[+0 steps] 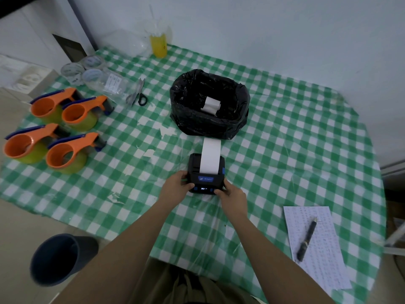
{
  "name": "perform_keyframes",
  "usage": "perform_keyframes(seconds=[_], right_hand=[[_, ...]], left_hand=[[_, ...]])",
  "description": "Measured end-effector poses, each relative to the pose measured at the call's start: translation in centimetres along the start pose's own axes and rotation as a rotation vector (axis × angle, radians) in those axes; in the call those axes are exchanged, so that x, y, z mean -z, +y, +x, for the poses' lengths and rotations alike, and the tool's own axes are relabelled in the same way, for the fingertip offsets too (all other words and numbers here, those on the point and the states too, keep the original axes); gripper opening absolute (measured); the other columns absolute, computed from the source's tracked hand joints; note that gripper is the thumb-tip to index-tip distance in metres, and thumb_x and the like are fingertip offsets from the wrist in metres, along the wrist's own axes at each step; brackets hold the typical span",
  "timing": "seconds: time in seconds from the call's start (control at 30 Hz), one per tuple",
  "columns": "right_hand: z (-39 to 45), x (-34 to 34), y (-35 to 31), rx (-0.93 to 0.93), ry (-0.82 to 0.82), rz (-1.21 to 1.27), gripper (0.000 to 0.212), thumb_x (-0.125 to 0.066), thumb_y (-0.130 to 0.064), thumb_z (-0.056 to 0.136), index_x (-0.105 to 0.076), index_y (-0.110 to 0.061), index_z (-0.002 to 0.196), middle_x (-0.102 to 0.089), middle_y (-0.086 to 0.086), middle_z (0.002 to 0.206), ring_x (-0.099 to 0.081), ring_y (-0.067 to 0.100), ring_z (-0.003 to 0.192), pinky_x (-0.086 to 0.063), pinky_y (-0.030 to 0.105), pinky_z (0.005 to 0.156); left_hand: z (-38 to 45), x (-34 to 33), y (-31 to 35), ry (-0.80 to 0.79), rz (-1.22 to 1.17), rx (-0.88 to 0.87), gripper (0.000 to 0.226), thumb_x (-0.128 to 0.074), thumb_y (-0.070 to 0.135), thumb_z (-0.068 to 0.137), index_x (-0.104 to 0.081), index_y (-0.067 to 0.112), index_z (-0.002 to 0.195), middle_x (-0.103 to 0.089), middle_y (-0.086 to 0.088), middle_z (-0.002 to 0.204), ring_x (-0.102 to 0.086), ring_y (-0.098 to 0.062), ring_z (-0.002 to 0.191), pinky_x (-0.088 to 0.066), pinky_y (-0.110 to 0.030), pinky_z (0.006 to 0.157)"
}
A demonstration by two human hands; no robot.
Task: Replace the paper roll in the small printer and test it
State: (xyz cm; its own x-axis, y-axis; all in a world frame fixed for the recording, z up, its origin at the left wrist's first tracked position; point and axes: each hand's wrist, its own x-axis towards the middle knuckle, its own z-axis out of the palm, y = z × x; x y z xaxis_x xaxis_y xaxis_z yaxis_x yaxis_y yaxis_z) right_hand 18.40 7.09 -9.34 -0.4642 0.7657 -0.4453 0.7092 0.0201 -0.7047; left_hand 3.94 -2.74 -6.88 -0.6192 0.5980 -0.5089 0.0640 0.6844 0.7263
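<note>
A small black printer (206, 179) sits on the green checked tablecloth (285, 132) near the middle. A white paper strip (210, 155) runs out of its slot and lies away from me toward the bin. Its front panel is lit. My left hand (177, 187) grips the printer's left side, thumb on the front left corner. My right hand (231, 195) holds the front right corner, thumb near the buttons. A white paper roll (210, 105) lies inside the black-bagged bin (209, 105) behind the printer.
Several orange tape dispensers (54, 130) stand at the left. Scissors (140, 93) and clear tape rolls (87, 70) lie at the back left, a yellow bottle (158, 43) behind them. A printed sheet (317, 244) with a pen (306, 241) lies at the right. A dark bucket (59, 258) stands on the floor.
</note>
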Motion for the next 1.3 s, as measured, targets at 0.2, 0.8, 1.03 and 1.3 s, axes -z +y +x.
perform_keyframes(seconds=[0.2, 0.8, 1.03, 1.3], right_hand=[[-0.1, 0.0, 0.0, 0.005, -0.001, -0.007, 0.042, -0.061, -0.024, 0.088, -0.054, -0.032, 0.129, -0.073, 0.008, 0.092, -0.057, 0.016, 0.068, -0.038, 0.019, 0.050], [0.0, 0.0, 0.1, 0.013, 0.003, 0.000, 0.044, -0.061, -0.024, 0.088, -0.053, -0.033, 0.130, -0.073, 0.010, 0.095, -0.060, 0.019, 0.071, -0.045, 0.027, 0.059], [-0.4, 0.2, -0.4, -0.032, -0.005, 0.097, 0.054, -0.064, -0.022, 0.087, -0.046, -0.023, 0.137, -0.059, 0.002, 0.134, -0.064, 0.021, 0.108, -0.049, 0.029, 0.087], [-2.2, 5.7, -6.6, -0.017, 0.129, 0.419, 0.044, -0.060, -0.015, 0.090, -0.050, -0.012, 0.132, -0.056, 0.007, 0.135, -0.056, 0.017, 0.108, -0.045, 0.030, 0.095]], left_hand=[[0.1, 0.0, -0.1, 0.005, -0.010, 0.002, 0.039, -0.063, 0.012, 0.084, -0.053, 0.009, 0.121, -0.060, -0.012, 0.128, -0.060, -0.027, 0.113, -0.047, -0.042, 0.099], [0.3, 0.0, -0.2, 0.011, 0.016, -0.020, 0.038, -0.063, 0.011, 0.083, -0.054, 0.007, 0.120, -0.060, -0.013, 0.128, -0.061, -0.029, 0.112, -0.047, -0.041, 0.099], [0.5, 0.2, 0.3, -0.009, 0.051, 0.001, 0.039, -0.065, 0.011, 0.081, -0.054, 0.006, 0.118, -0.060, -0.014, 0.126, -0.058, -0.028, 0.113, -0.045, -0.034, 0.093], [-2.4, 3.4, 5.2, 0.028, 0.117, -0.164, 0.042, -0.057, 0.015, 0.088, -0.048, 0.009, 0.129, -0.051, -0.012, 0.137, -0.048, -0.022, 0.124, -0.036, -0.029, 0.102]])
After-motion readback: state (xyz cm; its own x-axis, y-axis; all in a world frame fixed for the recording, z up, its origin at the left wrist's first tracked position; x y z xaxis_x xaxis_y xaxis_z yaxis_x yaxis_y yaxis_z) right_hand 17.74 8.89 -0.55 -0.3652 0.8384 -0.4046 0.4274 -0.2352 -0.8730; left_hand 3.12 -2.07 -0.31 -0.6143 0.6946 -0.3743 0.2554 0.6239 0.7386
